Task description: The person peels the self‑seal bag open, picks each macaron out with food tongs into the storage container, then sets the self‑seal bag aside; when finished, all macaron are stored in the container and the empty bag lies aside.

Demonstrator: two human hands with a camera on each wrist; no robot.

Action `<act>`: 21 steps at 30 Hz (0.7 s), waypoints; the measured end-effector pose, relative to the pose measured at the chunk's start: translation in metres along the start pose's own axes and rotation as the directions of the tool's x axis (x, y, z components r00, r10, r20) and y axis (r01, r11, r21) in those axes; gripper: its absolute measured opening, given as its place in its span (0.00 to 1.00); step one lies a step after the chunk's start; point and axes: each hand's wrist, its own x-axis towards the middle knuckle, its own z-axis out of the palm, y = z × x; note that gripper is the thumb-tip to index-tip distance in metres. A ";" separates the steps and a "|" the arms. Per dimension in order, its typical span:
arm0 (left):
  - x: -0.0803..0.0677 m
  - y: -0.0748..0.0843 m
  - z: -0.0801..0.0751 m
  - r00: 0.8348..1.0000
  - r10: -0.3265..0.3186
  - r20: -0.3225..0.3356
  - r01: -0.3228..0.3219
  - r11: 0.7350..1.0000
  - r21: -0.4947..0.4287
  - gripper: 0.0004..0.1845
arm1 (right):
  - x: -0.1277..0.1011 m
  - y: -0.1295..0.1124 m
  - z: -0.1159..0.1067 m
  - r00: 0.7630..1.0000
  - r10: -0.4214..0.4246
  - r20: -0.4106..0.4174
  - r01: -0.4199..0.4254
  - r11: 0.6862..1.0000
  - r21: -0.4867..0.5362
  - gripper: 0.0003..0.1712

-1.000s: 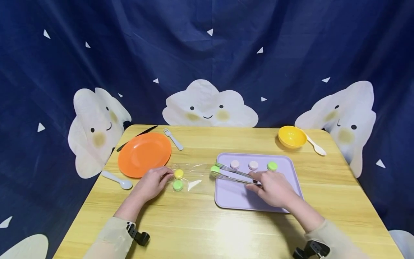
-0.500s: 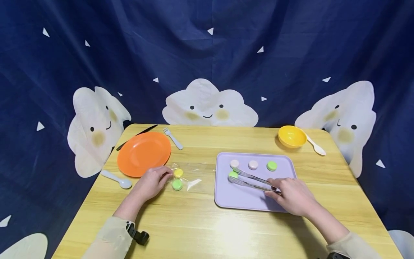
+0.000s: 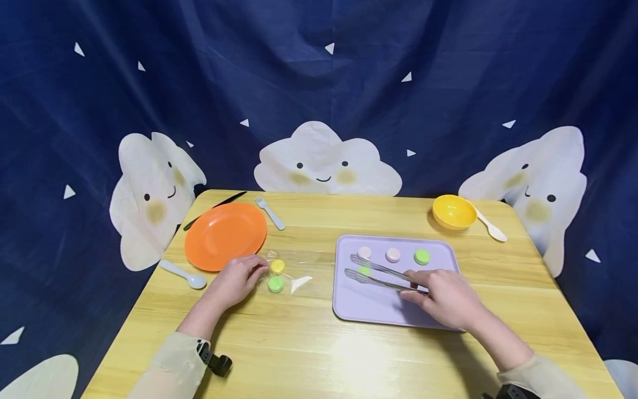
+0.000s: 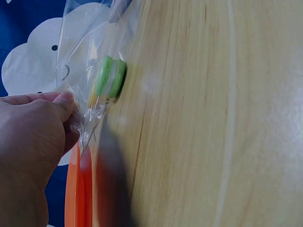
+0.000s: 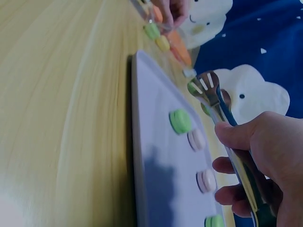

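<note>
My left hand (image 3: 241,282) pinches the open-looking edge of a clear plastic bag (image 3: 309,285) lying on the table. Inside the bag are a yellow macaron (image 3: 277,266) and a green macaron (image 3: 276,284). Between thumb and fingers my right hand (image 3: 448,299) holds metal tongs (image 3: 386,280) over a lilac tray (image 3: 379,307), their arms spread. One green macaron (image 5: 180,121) lies on the tray under the tongs, partly hidden in the head view. Behind it stand two pink macarons (image 3: 392,255) and another green macaron (image 3: 421,256). Greenish patches at the tong tips are unclear.
An orange plate (image 3: 224,235) sits left of the bag, with a black knife (image 3: 229,199) behind it. A grey fork (image 3: 270,213) and a grey spoon (image 3: 184,274) lie nearby. At the back right are a yellow bowl (image 3: 454,213) and a white spoon (image 3: 492,227).
My right hand has moved right with the tongs, then slightly back left. The green macaron at the tongs' tips has gone from the tray's left edge onto the tray. My left hand stays put.
</note>
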 end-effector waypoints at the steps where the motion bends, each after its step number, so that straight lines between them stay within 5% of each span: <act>1: 0.000 0.000 0.000 1.000 0.000 0.001 0.000 1.000 -0.001 0.02 | 0.003 -0.002 0.001 1.000 -0.015 -0.004 0.015 1.000 0.009 0.08; 10: 0.002 0.001 0.000 1.000 0.008 -0.007 -0.008 1.000 -0.006 0.03 | 0.033 -0.021 0.025 0.996 -0.091 0.019 0.090 0.995 0.036 0.03; 21: 0.002 0.003 0.000 1.000 0.027 -0.012 -0.027 1.000 0.002 0.04 | 0.068 -0.046 0.054 0.990 -0.133 0.045 0.133 0.991 -0.001 0.10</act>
